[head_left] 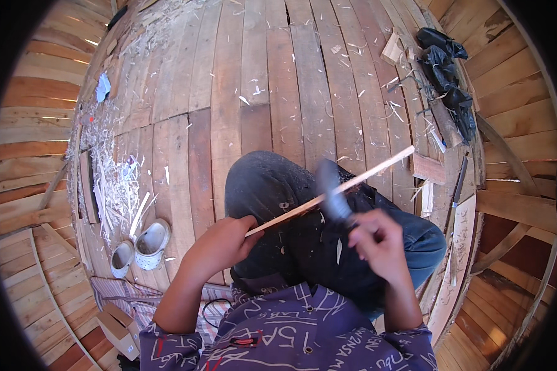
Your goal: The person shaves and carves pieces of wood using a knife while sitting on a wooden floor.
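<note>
A long, thin wooden stick (377, 169) slants across my lap, its far end raised to the right. My left hand (231, 242) is closed around the stick's near end, above my left thigh. In my right hand (377, 240) is a knife (335, 199) with a dark handle; its broad, greyish blade is smeared by motion. The blade crosses the stick near the middle, and I cannot tell whether it touches the wood. My crossed legs in dark trousers lie beneath both hands.
Wood shavings (114, 185) litter the plank floor (254, 80), thickest at left. Pale clogs (151, 237) stand left, by a striped cloth (127, 289) and a cardboard box (117, 329). At right are wood blocks (427, 168), black plastic bags (440, 67) and a long dark tool (460, 179).
</note>
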Tool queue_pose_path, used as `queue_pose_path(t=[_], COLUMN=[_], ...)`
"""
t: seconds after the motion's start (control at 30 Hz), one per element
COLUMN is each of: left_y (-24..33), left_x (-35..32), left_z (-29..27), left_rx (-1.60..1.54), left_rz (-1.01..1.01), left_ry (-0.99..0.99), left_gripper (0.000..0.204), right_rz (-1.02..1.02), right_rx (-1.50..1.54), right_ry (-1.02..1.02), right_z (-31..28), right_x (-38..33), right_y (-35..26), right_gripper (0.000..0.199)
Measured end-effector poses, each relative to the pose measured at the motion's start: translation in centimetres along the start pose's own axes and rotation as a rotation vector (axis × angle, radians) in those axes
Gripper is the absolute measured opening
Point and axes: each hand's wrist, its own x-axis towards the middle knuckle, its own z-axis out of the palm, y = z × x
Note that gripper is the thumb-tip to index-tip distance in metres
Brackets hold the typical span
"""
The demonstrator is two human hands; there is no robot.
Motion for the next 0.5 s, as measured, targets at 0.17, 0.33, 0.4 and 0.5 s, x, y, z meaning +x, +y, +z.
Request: queue_pose_path(t=[0.17, 0.33, 0.4, 0.5], left_y=[-0.3, 0.0, -0.2, -0.1], left_x=[0.1, 0.1, 0.3, 0.2], left_z=[-0.1, 0.1, 0.1, -0.2], left_rx=[-0.044, -0.012, -0.03, -0.075], left_rz=[-0.034, -0.031, -0.011, -0.025], left_ry=[-0.022, 0.0, 0.008, -0.011], left_gripper=[0.025, 0.024, 0.025, 0.025], right_rz=[0.027, -0.009, 0.007, 0.035], right_rx=[0.08, 0.256, 0.067, -0.012], right_ry=[-0.066, 0.324, 0.269, 0.119], right_z=[0.7, -0.7, -0.8, -1.1], right_x=[-0.1, 0.5, 0.5, 0.1], right_y=[1.1, 1.0, 1.5, 0.7], right_gripper=[0.017, 0.013, 0.014, 0.017])
